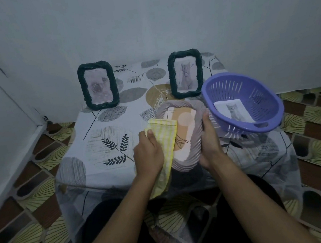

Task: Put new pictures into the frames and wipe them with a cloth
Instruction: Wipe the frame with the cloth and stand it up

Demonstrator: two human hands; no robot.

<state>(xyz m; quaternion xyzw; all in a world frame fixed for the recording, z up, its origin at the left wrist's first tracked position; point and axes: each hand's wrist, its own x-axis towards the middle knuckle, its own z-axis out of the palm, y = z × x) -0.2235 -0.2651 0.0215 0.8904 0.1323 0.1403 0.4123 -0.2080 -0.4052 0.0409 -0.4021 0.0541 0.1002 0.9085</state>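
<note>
**Pale frame in hand, cloth on its left side**

The pale lilac rope-wound picture frame (186,125), with an orange abstract print inside, is held tilted over the near middle of the table, just beside the basket. It looks light and stiff. The front pane (if there is one; the view does not settle it) would be smooth and fragile, so the ribbed cord rim is the safer place to take hold. The right hand (210,141) grips there, thumb along the right rim and fingers curled behind it. The left hand (149,156) holds the yellow checked cloth (165,134), soft and limp, bunched under its fingers against the frame's left part. The cloth's loose end hangs past the table edge.

Further back, two dark green rope-wound frames (101,107) (189,94) stand upright, well apart, each with a faint picture. To the right, a violet slotted plastic basket (255,95) holds a paper print of a grey cat (234,111). Everything rests on a small table under a leaf-patterned sheet (96,142).
</note>
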